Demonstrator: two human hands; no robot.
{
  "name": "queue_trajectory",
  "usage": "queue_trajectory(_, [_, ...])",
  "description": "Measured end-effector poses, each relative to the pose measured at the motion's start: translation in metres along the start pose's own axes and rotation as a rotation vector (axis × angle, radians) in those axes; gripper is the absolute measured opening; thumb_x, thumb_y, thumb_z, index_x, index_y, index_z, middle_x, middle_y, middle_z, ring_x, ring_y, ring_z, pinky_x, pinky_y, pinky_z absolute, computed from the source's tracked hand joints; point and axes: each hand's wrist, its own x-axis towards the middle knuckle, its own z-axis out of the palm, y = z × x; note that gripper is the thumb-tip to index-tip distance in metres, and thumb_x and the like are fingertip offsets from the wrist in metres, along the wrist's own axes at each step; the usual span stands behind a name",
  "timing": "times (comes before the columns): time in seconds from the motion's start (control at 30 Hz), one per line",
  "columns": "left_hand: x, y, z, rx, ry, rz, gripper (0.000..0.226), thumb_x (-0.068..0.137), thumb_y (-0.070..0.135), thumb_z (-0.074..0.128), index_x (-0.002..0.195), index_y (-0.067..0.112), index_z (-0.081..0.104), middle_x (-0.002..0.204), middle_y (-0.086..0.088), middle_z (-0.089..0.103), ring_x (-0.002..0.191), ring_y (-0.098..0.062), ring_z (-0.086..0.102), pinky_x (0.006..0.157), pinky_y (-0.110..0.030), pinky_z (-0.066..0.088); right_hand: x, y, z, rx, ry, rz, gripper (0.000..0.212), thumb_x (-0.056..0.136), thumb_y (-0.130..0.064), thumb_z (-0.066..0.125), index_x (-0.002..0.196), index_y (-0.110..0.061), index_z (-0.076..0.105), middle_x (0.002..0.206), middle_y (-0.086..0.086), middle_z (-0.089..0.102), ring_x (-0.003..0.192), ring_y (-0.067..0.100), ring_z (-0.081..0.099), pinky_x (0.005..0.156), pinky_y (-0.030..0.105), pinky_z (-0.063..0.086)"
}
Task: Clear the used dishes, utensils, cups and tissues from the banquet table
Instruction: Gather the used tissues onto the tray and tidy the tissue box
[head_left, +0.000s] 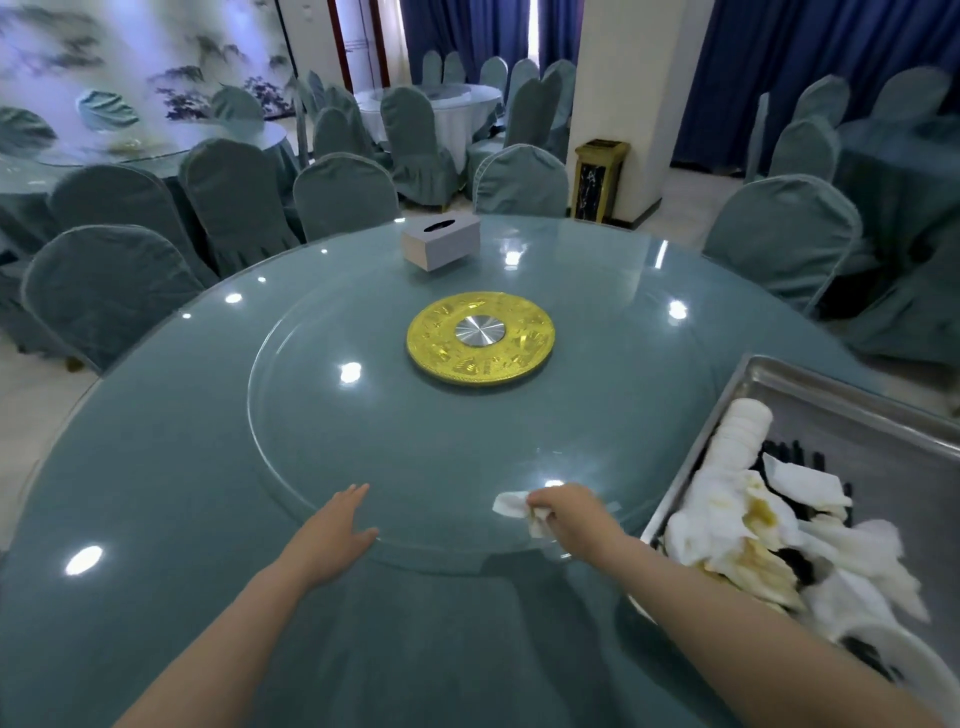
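Both your forearms fill the near edge — right hand has the tissue already.

Your right fingers are curled and pinching that crumpled white tissue just above the glass turntable, near its front rim, while your left hand lies flat on the rim with fingers straight and a bit spread. Tissue like that is soft and weighs nothing, so I'd guess a loose pinch anywhere on the wad is plenty — just bunch it so no corner trails. Drop spot looks like the metal tray on your right, already piled with tissues and cups. Tabletop is glossy and glary, with a tissue box at the far side. Covered chairs ring the table, blue curtains behind.
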Motion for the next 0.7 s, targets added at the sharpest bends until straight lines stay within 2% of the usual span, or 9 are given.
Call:
queue_trajectory(0.17, [0.007,0.055,0.012,-0.013,0.02,0.103,0.064,0.096,0.028,0.052,0.151,0.017,0.022,0.157,-0.001,0.026,0.144,-0.016,0.025,0.114,-0.026,0.019,-0.053,0.08,-0.056,0.088,0.327,0.27,0.034,0.087,-0.007,0.054,0.118,-0.01,0.068,0.121,0.009,0.066,0.113,0.029,0.058,0.094,0.033,0.043])
queue_trajectory(0.23, [0.012,0.082,0.019,-0.007,0.01,0.155,0.062,0.096,0.028,0.053,0.151,0.018,0.025,0.156,0.0,0.029,0.142,-0.015,0.028,0.113,-0.025,0.02,-0.074,0.114,-0.077,0.089,0.399,0.386,0.036,0.09,-0.007,0.05,0.123,-0.012,0.065,0.125,0.009,0.064,0.115,0.028,0.057,0.094,0.032,0.042])
queue_trajectory(0.33, [0.021,0.127,0.032,-0.002,-0.01,0.222,0.062,0.095,0.027,0.054,0.15,0.02,0.027,0.155,0.002,0.031,0.141,-0.014,0.03,0.112,-0.024,0.021,-0.106,0.161,-0.106,0.098,0.467,0.497,0.036,0.091,-0.008,0.048,0.123,-0.013,0.063,0.127,0.008,0.063,0.115,0.029,0.056,0.091,0.035,0.043])
queue_trajectory(0.47, [0.037,0.195,0.05,-0.004,-0.032,0.304,0.061,0.094,0.026,0.055,0.149,0.021,0.03,0.154,0.002,0.033,0.14,-0.015,0.034,0.109,-0.023,0.024,-0.149,0.209,-0.126,0.172,0.437,0.537,0.046,0.093,-0.028,0.057,0.137,-0.021,0.05,0.136,-0.001,0.056,0.109,0.02,0.059,0.083,0.027,0.041])
queue_trajectory(0.53, [0.043,0.227,0.061,-0.021,-0.052,0.328,0.061,0.093,0.025,0.056,0.149,0.021,0.031,0.153,0.002,0.035,0.138,-0.016,0.036,0.108,-0.024,0.026,-0.171,0.231,-0.127,0.204,0.456,0.566,0.049,0.093,-0.032,0.057,0.14,-0.023,0.047,0.136,0.0,0.055,0.107,0.019,0.06,0.08,0.025,0.04])
queue_trajectory(0.63, [0.053,0.271,0.082,-0.049,-0.099,0.37,0.059,0.093,0.023,0.056,0.147,0.02,0.034,0.152,0.0,0.037,0.137,-0.017,0.038,0.108,-0.024,0.027,-0.208,0.267,-0.121,0.225,0.555,0.676,0.044,0.093,-0.026,0.056,0.136,-0.018,0.052,0.134,0.006,0.057,0.116,0.026,0.056,0.092,0.033,0.044])
queue_trajectory(0.7, [0.061,0.296,0.097,-0.055,-0.135,0.389,0.058,0.093,0.023,0.056,0.147,0.019,0.035,0.151,-0.001,0.038,0.138,-0.018,0.037,0.109,-0.026,0.027,-0.238,0.293,-0.114,0.166,0.565,0.806,0.043,0.092,-0.027,0.056,0.134,-0.017,0.054,0.136,0.009,0.055,0.122,0.03,0.051,0.099,0.038,0.043])
